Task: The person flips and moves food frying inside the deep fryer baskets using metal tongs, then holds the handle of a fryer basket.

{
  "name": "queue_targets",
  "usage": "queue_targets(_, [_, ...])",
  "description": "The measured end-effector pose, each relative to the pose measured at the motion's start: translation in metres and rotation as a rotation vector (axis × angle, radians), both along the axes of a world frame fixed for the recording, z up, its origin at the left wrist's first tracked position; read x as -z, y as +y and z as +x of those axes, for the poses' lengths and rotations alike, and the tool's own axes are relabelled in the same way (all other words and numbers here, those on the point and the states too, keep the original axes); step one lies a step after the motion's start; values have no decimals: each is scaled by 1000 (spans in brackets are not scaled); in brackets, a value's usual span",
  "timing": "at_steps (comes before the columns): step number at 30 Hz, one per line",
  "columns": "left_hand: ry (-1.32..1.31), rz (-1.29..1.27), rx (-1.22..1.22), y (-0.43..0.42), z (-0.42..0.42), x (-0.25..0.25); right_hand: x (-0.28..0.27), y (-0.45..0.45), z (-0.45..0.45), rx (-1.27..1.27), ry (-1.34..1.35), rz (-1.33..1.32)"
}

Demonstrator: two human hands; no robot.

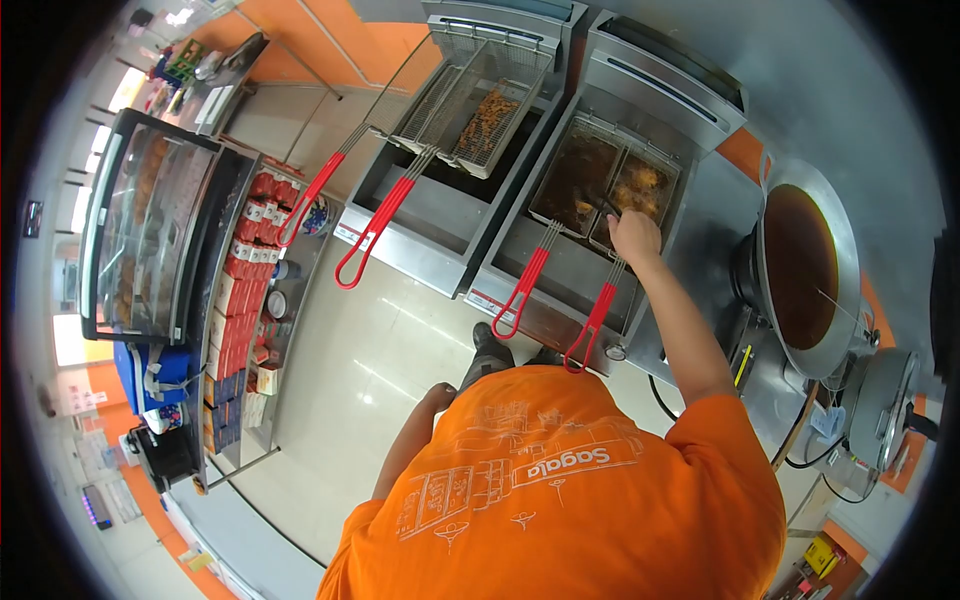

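My right hand (634, 239) is closed around a thin dark utensil (606, 203) that reaches over the right-hand fryer (640, 312). Its exact kind is hard to make out. Under it, two wire baskets sit in dark oil (575, 172). Browned fried pieces (638, 190) fill part of the right basket, and a smaller piece (584, 208) shows near the utensil's tip. The red handles (526, 290) of these baskets point toward me. Down by my thigh hangs my left hand (440, 396), its fingers loosely curled, with no object visible in it.
On the left fryer (415, 225), raised baskets (440, 110) hold small fried bits (489, 122); their red handles (375, 230) jut out. A large wok (850, 230) of brown liquid (797, 260) stands right. Left are a glass display case (150, 230) and shelves of red boxes (235, 310).
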State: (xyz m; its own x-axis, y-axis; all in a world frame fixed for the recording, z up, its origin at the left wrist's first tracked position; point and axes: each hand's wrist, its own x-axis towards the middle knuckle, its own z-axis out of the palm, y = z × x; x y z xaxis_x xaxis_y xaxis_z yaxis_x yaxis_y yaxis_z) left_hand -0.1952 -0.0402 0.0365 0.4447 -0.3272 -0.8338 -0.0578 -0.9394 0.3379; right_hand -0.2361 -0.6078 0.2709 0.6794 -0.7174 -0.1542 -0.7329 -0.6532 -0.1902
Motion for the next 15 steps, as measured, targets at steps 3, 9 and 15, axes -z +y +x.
queue_targets(3, [13,19,28,-7,4,-5,4,8,1,-24,13,-17])
queue_targets(9, [29,-20,6,-1,4,12,25,18,9,-74,37,-51])
queue_targets(15, [7,-4,23,-8,3,-9,63,14,20,-100,74,-32])
